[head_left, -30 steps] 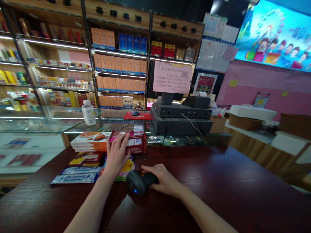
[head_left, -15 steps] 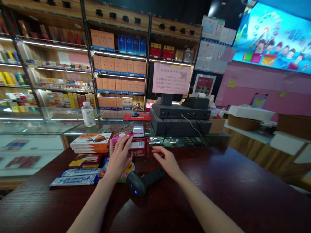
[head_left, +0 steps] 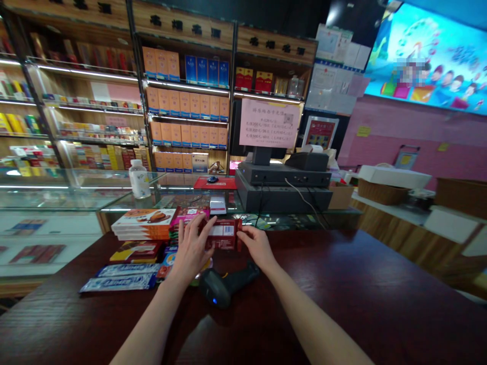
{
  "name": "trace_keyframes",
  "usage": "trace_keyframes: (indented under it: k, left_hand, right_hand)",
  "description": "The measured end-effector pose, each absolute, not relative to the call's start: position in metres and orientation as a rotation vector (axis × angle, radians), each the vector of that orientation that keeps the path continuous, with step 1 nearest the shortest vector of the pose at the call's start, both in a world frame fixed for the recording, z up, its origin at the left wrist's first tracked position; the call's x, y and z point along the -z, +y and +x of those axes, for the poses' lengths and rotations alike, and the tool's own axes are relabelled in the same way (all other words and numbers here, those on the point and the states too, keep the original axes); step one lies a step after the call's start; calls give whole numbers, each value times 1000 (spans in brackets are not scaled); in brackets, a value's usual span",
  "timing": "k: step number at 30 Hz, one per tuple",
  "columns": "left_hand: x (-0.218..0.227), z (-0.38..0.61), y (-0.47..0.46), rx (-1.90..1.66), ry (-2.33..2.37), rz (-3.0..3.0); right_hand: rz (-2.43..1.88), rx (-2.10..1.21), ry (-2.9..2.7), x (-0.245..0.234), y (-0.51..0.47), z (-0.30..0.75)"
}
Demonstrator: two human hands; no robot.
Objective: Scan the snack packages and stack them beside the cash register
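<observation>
A dark red snack packet [head_left: 225, 234] with a white barcode label lies across the far part of the counter. My left hand [head_left: 193, 248] holds its left end, with the thumb at the near edge and the other fingers over the far edge. At the right end, my right hand [head_left: 258, 247] pinches the wrapper between thumb and fingers. In front of the packet rests a black barcode scanner [head_left: 220, 290] with a blue light. Beside my left hand are a pink packet [head_left: 185, 215], stacked white-and-orange boxes [head_left: 144, 223], a yellow-and-brown box [head_left: 135, 252] and blue-and-white long packets [head_left: 119, 280].
The dark wooden counter [head_left: 342, 294] spreads out to the right. Beyond it stand a glass case with a clear bottle [head_left: 139, 179], a red mouse mat [head_left: 215, 183] and a black till [head_left: 283, 185]. Lit shelves [head_left: 186, 104] of boxed goods line the back wall.
My right hand has closed on the right end of the red packet, which has shifted slightly right. My left hand's fingers have moved right and bent around the packet's left end.
</observation>
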State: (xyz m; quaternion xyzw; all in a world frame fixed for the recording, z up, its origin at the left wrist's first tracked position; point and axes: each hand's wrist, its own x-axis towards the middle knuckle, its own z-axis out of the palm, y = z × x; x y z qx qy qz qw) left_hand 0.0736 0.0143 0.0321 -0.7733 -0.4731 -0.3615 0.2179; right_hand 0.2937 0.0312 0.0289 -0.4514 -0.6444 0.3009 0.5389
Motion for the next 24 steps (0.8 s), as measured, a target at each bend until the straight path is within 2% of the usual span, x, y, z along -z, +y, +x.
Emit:
trace_keyframes:
  k: [10, 16, 24]
  left_hand:
    - [-34, 70, 15, 1030, -1452, -2101]
    - [-31, 72, 21, 1260, -1627, -2124]
    - [-29, 71, 35, 1750, -1802, -2370]
  right_hand:
    - [-1090, -630, -1422, -30, 31, 291]
    - [-1060, -638, -1362, -30, 33, 294]
    - [-1105, -609, -1339, -25, 31, 309]
